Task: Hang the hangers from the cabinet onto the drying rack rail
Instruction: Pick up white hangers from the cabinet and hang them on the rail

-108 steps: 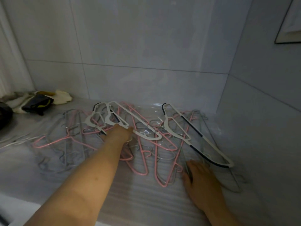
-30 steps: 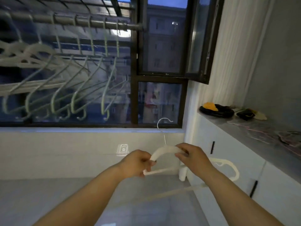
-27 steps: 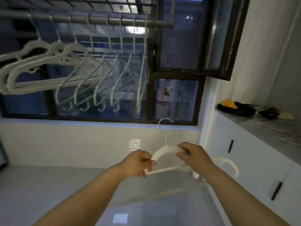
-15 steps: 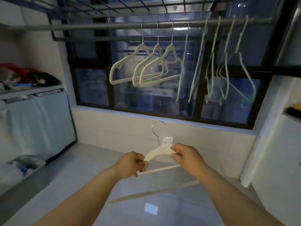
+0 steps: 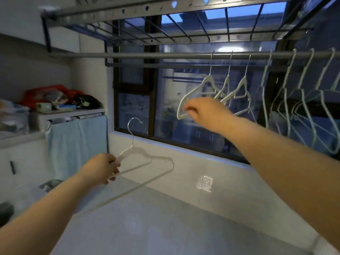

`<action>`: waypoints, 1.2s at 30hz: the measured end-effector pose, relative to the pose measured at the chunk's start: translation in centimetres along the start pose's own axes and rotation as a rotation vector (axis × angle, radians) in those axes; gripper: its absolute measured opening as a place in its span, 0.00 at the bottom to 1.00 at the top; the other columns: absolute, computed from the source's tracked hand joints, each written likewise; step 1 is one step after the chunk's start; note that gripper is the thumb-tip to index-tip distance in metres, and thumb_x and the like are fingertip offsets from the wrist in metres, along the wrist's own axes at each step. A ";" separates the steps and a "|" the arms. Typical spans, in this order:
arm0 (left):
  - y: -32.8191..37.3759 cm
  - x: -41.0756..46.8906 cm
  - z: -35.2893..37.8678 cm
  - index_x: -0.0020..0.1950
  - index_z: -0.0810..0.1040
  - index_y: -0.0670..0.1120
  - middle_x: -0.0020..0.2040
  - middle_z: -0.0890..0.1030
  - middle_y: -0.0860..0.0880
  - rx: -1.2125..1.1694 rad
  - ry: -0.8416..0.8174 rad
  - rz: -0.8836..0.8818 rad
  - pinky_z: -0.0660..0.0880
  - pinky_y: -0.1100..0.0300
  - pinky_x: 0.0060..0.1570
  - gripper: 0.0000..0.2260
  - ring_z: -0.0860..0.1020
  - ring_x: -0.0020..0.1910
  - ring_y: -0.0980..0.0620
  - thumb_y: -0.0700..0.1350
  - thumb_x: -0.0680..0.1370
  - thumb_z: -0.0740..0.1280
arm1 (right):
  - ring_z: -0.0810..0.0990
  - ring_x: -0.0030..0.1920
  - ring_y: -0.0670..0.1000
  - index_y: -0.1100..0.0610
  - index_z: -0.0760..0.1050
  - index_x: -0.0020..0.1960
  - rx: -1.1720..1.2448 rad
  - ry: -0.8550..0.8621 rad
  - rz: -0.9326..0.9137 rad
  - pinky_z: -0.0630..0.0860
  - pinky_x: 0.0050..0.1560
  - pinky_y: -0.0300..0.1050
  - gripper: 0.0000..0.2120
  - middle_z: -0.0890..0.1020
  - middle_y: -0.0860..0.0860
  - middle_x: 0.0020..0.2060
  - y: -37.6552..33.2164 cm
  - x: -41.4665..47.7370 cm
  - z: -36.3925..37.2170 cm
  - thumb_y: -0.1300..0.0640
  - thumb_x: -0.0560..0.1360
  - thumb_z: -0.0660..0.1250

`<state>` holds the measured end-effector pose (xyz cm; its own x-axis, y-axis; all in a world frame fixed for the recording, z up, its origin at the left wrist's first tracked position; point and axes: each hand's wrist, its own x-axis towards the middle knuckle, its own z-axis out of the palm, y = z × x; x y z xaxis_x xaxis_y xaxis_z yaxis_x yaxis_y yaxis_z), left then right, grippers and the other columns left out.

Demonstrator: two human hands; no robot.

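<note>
My left hand (image 5: 103,168) grips a white hanger (image 5: 147,159) by its left shoulder, low in front of me, with the metal hook (image 5: 134,124) pointing up. The grey drying rack rail (image 5: 147,55) runs across above. Three white hangers (image 5: 208,85) hang from it at centre right. My right hand (image 5: 204,111) is raised to the leftmost of these, and its curled fingers pinch that hanger's lower left corner (image 5: 181,111). Several pale green hangers (image 5: 301,100) hang further right on the same rail.
A dark-framed window (image 5: 152,100) sits behind the rail, and a grid rack (image 5: 165,35) is overhead. At left, a white unit draped with a blue towel (image 5: 77,144) carries a red bag and clutter (image 5: 51,95). A tiled ledge and floor lie below.
My right hand has let go of the held hanger and risen to the hung white hangers. My left hand now holds the hanger alone. The view has moved closer to the rail.
</note>
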<state>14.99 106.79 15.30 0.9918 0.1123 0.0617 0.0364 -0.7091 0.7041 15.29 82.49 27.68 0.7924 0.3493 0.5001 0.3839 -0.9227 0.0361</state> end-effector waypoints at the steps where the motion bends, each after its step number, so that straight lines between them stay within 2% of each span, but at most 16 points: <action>1: 0.8 1.1 -0.8 0.43 0.73 0.41 0.34 0.75 0.50 -0.003 0.033 0.017 0.72 0.65 0.26 0.09 0.75 0.31 0.54 0.39 0.80 0.56 | 0.75 0.59 0.57 0.56 0.72 0.63 -0.024 0.040 0.000 0.70 0.57 0.46 0.15 0.77 0.56 0.60 0.5 1.5 -1.3 0.59 0.80 0.54; 3: 2.8 3.3 -2.1 0.45 0.73 0.41 0.35 0.75 0.50 0.007 0.076 0.045 0.71 0.63 0.29 0.08 0.75 0.32 0.54 0.40 0.80 0.56 | 0.75 0.59 0.58 0.55 0.73 0.63 -0.082 0.113 0.011 0.70 0.57 0.46 0.15 0.76 0.57 0.61 2.1 4.2 -3.7 0.58 0.80 0.55; 7: 8.3 7.7 -3.8 0.45 0.73 0.42 0.38 0.78 0.46 0.107 0.139 0.139 0.72 0.62 0.29 0.07 0.76 0.33 0.52 0.41 0.80 0.58 | 0.74 0.58 0.59 0.58 0.73 0.62 -0.150 0.241 0.131 0.69 0.54 0.47 0.14 0.76 0.59 0.59 6.4 8.1 -7.4 0.56 0.79 0.57; 10: 12.2 10.7 -4.3 0.46 0.76 0.42 0.35 0.78 0.46 0.176 0.227 0.238 0.74 0.61 0.30 0.08 0.77 0.31 0.51 0.42 0.79 0.59 | 0.73 0.60 0.60 0.60 0.73 0.63 -0.098 0.310 0.228 0.69 0.59 0.51 0.15 0.76 0.60 0.60 9.6 10.2 -9.4 0.57 0.79 0.58; 15: 16.9 14.2 -4.1 0.51 0.77 0.43 0.35 0.78 0.47 0.185 0.271 0.342 0.75 0.60 0.33 0.07 0.77 0.32 0.51 0.43 0.78 0.61 | 0.73 0.59 0.59 0.58 0.71 0.63 -0.110 0.223 0.270 0.69 0.57 0.51 0.16 0.75 0.59 0.60 12.9 13.1 -9.4 0.52 0.79 0.58; 19: 19.5 15.6 -3.7 0.52 0.78 0.43 0.41 0.81 0.44 0.194 0.288 0.417 0.79 0.50 0.48 0.08 0.81 0.41 0.47 0.44 0.79 0.61 | 0.72 0.61 0.58 0.53 0.70 0.65 -0.135 0.175 0.282 0.69 0.64 0.55 0.18 0.75 0.56 0.62 13.6 15.5 -8.3 0.48 0.78 0.58; 21: 20.5 16.2 -3.6 0.53 0.78 0.43 0.44 0.82 0.44 0.198 0.291 0.437 0.78 0.49 0.52 0.09 0.81 0.44 0.46 0.44 0.79 0.60 | 0.71 0.63 0.57 0.53 0.68 0.67 -0.102 0.153 0.255 0.68 0.65 0.53 0.19 0.73 0.55 0.64 13.6 16.5 -7.7 0.48 0.79 0.58; 24: 21.8 17.5 -3.7 0.55 0.77 0.42 0.46 0.82 0.43 0.183 0.272 0.458 0.79 0.50 0.51 0.09 0.81 0.44 0.47 0.43 0.79 0.61 | 0.72 0.61 0.56 0.53 0.68 0.67 -0.096 0.149 0.225 0.70 0.61 0.51 0.19 0.74 0.55 0.63 13.9 17.5 -7.0 0.49 0.78 0.58; 26: 22.4 18.2 -3.9 0.55 0.77 0.42 0.47 0.82 0.43 0.162 0.256 0.472 0.79 0.52 0.47 0.10 0.81 0.42 0.47 0.44 0.79 0.60 | 0.72 0.62 0.56 0.53 0.67 0.68 -0.142 0.150 0.238 0.71 0.62 0.53 0.20 0.74 0.55 0.64 14.2 18.3 -6.9 0.48 0.78 0.59; 30: 23.5 19.8 -3.9 0.55 0.77 0.42 0.47 0.82 0.42 0.132 0.208 0.496 0.80 0.48 0.50 0.10 0.82 0.45 0.45 0.43 0.79 0.61 | 0.72 0.62 0.57 0.52 0.66 0.69 -0.146 0.112 0.255 0.70 0.63 0.52 0.21 0.73 0.56 0.64 14.7 19.3 -6.6 0.47 0.78 0.59; 36: 24.1 21.8 -4.0 0.54 0.75 0.42 0.45 0.81 0.43 0.077 0.170 0.499 0.79 0.53 0.47 0.08 0.81 0.45 0.47 0.42 0.78 0.61 | 0.74 0.57 0.57 0.56 0.74 0.61 -0.086 0.097 0.243 0.71 0.57 0.49 0.15 0.77 0.57 0.57 14.7 20.3 -5.7 0.51 0.79 0.58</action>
<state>37.01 94.93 36.49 0.8574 -0.1450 0.4938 -0.4190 -0.7537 0.5063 34.28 75.03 43.32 0.8058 0.1024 0.5833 0.1429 -0.9895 -0.0236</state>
